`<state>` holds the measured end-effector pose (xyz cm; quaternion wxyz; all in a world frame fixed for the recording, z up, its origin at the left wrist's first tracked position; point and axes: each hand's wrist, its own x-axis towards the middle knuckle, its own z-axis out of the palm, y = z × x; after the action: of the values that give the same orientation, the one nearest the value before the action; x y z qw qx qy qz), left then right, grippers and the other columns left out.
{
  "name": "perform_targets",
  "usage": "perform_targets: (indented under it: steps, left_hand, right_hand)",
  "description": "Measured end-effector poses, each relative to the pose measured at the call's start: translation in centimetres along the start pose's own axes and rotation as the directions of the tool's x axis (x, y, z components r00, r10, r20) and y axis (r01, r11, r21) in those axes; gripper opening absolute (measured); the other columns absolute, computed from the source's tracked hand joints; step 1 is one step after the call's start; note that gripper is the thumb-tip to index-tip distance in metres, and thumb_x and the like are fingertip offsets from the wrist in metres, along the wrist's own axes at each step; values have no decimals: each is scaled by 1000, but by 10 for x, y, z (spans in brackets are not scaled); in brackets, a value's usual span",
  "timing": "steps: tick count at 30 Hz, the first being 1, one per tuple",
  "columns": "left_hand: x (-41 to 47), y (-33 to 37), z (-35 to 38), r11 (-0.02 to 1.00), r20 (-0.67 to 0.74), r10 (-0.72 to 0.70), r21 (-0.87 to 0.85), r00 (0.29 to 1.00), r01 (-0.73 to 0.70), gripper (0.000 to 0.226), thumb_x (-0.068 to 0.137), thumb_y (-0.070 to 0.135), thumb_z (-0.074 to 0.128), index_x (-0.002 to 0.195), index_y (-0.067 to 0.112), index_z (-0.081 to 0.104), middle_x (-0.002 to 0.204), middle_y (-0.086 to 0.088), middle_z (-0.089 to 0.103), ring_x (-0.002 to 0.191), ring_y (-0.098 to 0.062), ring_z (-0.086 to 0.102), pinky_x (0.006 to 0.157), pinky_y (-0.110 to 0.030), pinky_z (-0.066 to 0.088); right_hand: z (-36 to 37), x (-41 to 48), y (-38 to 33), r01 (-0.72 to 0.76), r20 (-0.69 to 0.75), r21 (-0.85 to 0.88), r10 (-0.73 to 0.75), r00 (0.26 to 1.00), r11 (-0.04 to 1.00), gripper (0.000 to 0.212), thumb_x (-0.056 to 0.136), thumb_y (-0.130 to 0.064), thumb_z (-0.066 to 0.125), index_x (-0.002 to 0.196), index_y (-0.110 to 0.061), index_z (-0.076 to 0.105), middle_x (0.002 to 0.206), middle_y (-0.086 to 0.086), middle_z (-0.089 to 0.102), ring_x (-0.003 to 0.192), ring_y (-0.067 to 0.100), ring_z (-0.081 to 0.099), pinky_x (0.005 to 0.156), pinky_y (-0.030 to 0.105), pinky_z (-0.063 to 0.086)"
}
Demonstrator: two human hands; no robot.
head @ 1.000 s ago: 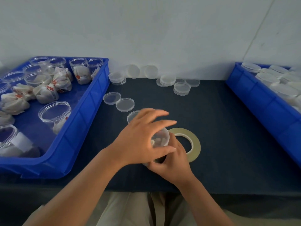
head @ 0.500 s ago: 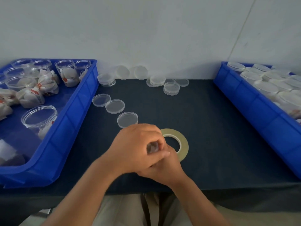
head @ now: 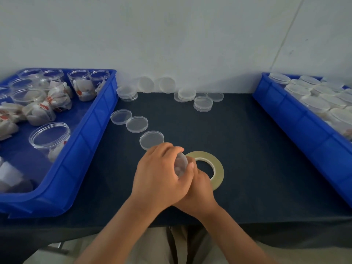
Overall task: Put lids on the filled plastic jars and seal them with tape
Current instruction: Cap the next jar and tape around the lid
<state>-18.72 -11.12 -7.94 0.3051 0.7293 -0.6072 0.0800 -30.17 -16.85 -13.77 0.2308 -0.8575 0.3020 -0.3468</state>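
The jar (head: 181, 165) sits near the middle of the surface (head: 247, 149), tape roll (head: 206, 169) at its 3 o'clock. Press the lid down flat all around. Your left hand (head: 162, 176) curls over the top, fingers grasping the jar. Your right hand (head: 199, 187) grips it from below.

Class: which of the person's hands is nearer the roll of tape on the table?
Right. The right hand lies against the tape roll, overlapping its near-left edge; the left hand sits farther left, across the jar.
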Motion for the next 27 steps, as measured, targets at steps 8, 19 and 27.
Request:
perform_targets:
  steps: [8, 19, 27]
  left_hand:
    - [11, -21, -6, 970, 45, 190, -160, 981, -181, 43, 84, 44, 73, 115, 17, 80, 115, 4, 75, 105, -13, 71, 88, -32, 60]
    - [-8, -24, -6, 993, 53, -65, -99, 997, 70, 94, 77, 88, 60, 150, 32, 45, 143, 10, 56, 125, -10, 56, 97, -27, 49]
    - [13, -47, -8, 951, 160, 8, -306, 987, 42, 83, 82, 76, 65, 152, 36, 45, 137, 33, 45, 123, 16, 40, 91, -2, 36]
  right_hand:
    - [3, 2, 0, -48, -41, -53, 46, 998, 997, 77, 77, -48, 87, 134, -3, 62, 116, 0, 68, 83, 19, 70, 67, 36, 57]
    - [-70, -14, 62, 71, 451, -445, 155, 879, 893, 70, 95, -76, 47, 152, -36, 52, 168, -19, 32, 158, 3, 15, 127, 29, 16]
    - [-72, -21, 52, 5, 351, -533, 215, 911, 846, 45, 87, -83, 35, 81, -40, 44, 73, -13, 54, 64, 7, 51, 52, 23, 35]
